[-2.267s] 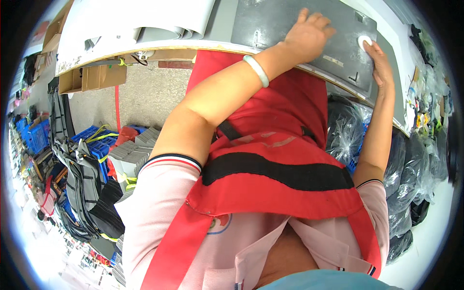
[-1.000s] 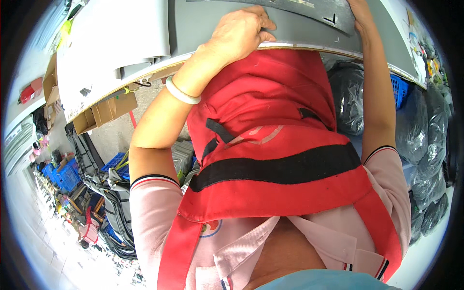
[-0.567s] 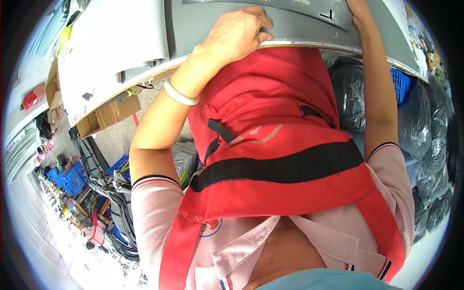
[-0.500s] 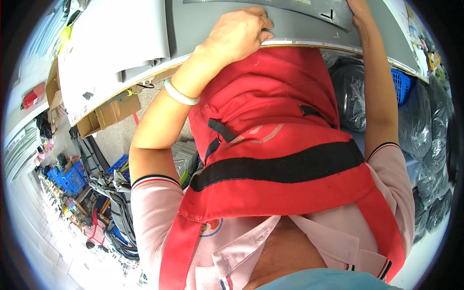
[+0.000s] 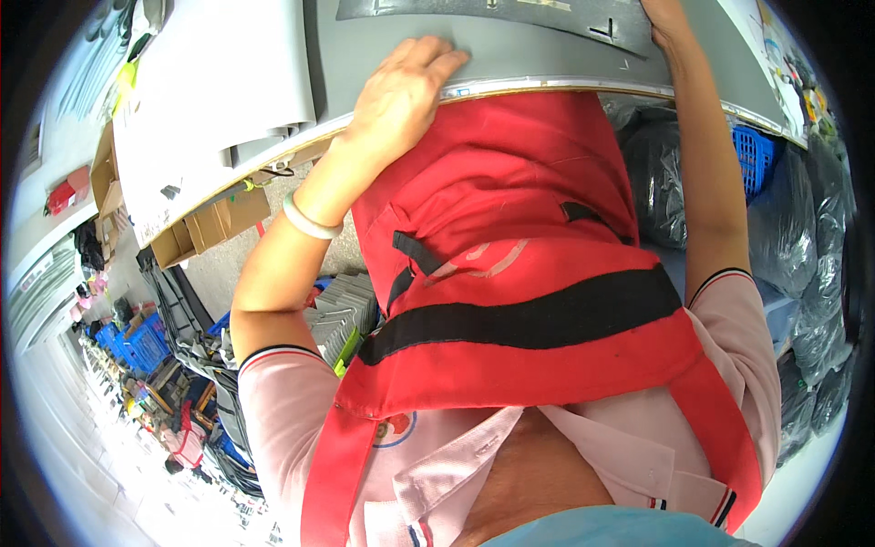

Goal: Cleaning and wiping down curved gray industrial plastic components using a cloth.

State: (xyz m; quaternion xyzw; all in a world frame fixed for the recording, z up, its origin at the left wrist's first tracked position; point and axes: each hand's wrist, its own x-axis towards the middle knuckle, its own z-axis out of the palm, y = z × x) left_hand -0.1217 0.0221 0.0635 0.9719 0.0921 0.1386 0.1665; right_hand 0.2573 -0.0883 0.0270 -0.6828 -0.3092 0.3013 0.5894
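A grey sheet (image 5: pixel 538 68) lies along the near edge of the table. On top of it is a dark, flat, curved strip (image 5: pixel 510 13) like a pattern template, with cut-out slots and a black corner mark. My left hand (image 5: pixel 401 96) rests at the sheet's near edge, left of the strip, fingers apart and nothing visible in them. My right hand (image 5: pixel 665 20) touches the right end of the strip. Its fingers are mostly cut off by the upper border of the picture, so their grip is hidden.
A white sheet or roll (image 5: pixel 219 73) with a curled edge covers the table's left part. Below the table stand a cardboard box (image 5: pixel 214 223) at left, black plastic bags (image 5: pixel 658 173) and a blue crate (image 5: pixel 753 159) at right. Stacked grey pieces (image 5: pixel 346 305) sit by my left elbow.
My left hand has moved left and slightly toward me along the table edge, and its bent fingers have loosened. My right hand stays at the strip's end.
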